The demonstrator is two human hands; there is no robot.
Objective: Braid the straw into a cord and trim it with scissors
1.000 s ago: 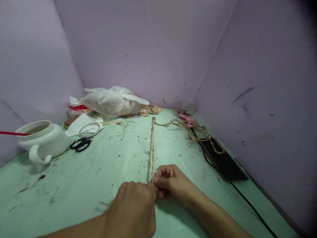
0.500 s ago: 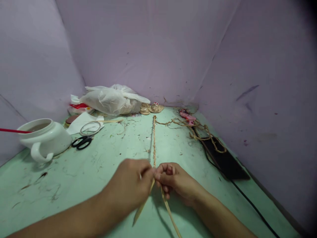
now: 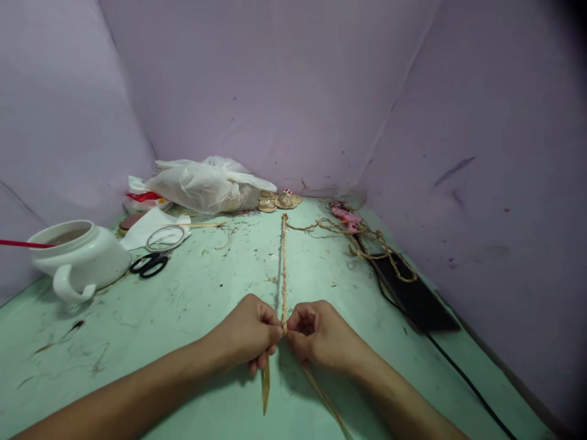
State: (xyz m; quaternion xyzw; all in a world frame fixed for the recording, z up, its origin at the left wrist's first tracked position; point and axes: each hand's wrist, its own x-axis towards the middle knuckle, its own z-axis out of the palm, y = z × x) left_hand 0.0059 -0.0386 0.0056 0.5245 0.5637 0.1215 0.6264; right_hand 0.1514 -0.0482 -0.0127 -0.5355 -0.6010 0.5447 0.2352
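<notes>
A thin tan braided cord (image 3: 284, 269) runs straight toward me over the green tabletop from its far end. At its near end my left hand (image 3: 254, 330) pinches one flat straw-coloured strand (image 3: 266, 388), whose tip hangs below the fingers. Close on the other side, my right hand (image 3: 316, 333) is closed on a second, longer strand (image 3: 328, 400) that trails down to the right. Both sets of fingertips meet the cord's near end, where the strands part. The exact grip between the fingertips is partly hidden.
At left stand a white pot (image 3: 82, 253) with a red stick in it and black-handled scissors (image 3: 150, 264). A white plastic bag (image 3: 206, 185) lies at the back. Loose twisted cord (image 3: 387, 250) rests over a dark flat device (image 3: 422, 299) with a black cable at right.
My hands have drawn slightly apart, uncovering the cord's near end. The left strand now hangs nearly straight down, and the right one slants further outward.
</notes>
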